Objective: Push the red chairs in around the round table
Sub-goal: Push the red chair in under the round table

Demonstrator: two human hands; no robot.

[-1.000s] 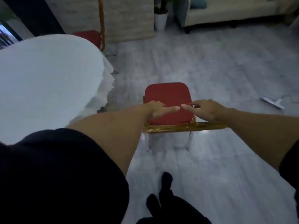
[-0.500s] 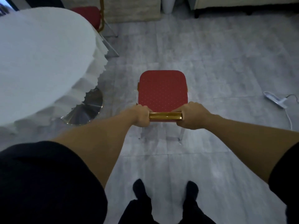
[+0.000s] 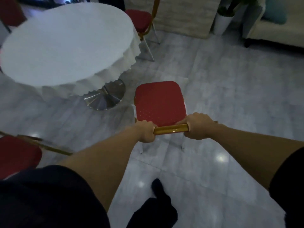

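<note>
A red-cushioned chair (image 3: 159, 101) with a gold frame stands on the floor in front of me, to the right of the round table (image 3: 65, 43) with its white cloth and metal base (image 3: 105, 99). My left hand (image 3: 146, 131) and my right hand (image 3: 198, 125) each grip one end of the chair's gold back rail (image 3: 171, 129). The seat points away from me, apart from the table's edge. A second red chair (image 3: 139, 18) stands at the table's far right side. A third red chair (image 3: 18, 155) is at my lower left.
A fourth red chair back (image 3: 9, 10) shows at the top left. A white plant pot (image 3: 222, 23) and a pale sofa (image 3: 278, 32) stand at the back right. Grey tiled floor (image 3: 230, 96) stretches to the right of the chair. My dark shoe (image 3: 158, 188) is below.
My hands went from resting flat on the chair to closing on its gold back rail. The chair now stands nearer the table, whose whole top and base have come into view.
</note>
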